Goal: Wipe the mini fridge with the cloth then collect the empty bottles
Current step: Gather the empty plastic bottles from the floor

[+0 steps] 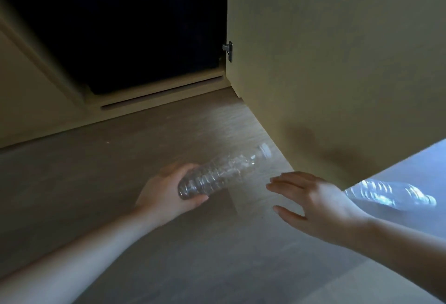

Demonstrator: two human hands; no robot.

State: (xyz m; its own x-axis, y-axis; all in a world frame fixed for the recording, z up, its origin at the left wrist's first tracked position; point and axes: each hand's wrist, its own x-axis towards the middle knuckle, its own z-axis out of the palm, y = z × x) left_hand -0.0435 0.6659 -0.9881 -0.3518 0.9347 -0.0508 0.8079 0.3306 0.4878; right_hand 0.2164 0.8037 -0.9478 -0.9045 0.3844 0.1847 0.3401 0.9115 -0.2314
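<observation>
Down at the floor (pixel 120 159) by the open door's (pixel 337 62) bottom corner, my left hand (pixel 166 190) grips a clear bottle (pixel 224 171) round its base, cap pointing away. It looks empty, so light, thin-walled and crushable; gentle mid-body hold is best. Meanwhile my right hand (pixel 313 204) is spread, holding nothing. A second bottle (pixel 391 194), seemingly empty, lies beyond the door.

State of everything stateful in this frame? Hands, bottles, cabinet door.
left hand: grips the base end of the held bottle.
held bottle: clear, looks empty, cap on.
right hand: open, fingers spread, holding nothing.
second bottle: lying on its side on the floor, untouched.
cabinet door: swung open, interior dark.
</observation>
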